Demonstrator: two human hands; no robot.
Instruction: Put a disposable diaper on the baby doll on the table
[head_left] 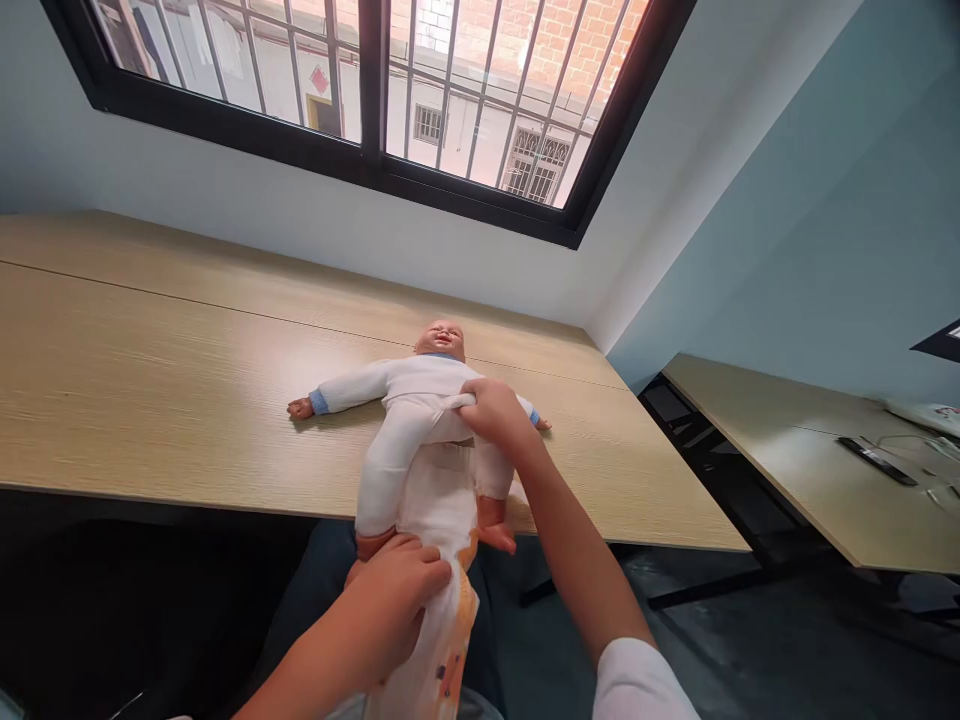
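One doll (424, 378) lies on its back near the middle of the view, head toward 12 o'clock, arms spread toward 9 and 4 o'clock. Its outfit is white with blue cuffs, and its bare feet reach the near edge of the desk (187, 370). Between its legs a white diaper (442, 490) with orange print along one side runs down toward 6 o'clock, past that edge. The right hand (495, 412), at the doll's waist, has its fingers pinched together on the white cloth of the pants (390, 455). Toward 7 o'clock from there, the left hand (401, 580) has its fingers curled closed on the diaper, beside the doll's foot on that side. Below the desk edge, the person's dark trousers (300, 590) show at 7 o'clock, and a white sleeve (637, 680) covers the right arm at 5 o'clock. Farther out, a barred window (373, 163) with a black frame spans 10 to 1 o'clock, above a pale wall (300, 210). At 3 o'clock stands a second table (750, 430), bearing a slim black object (876, 461) near some pale cables (907, 442).
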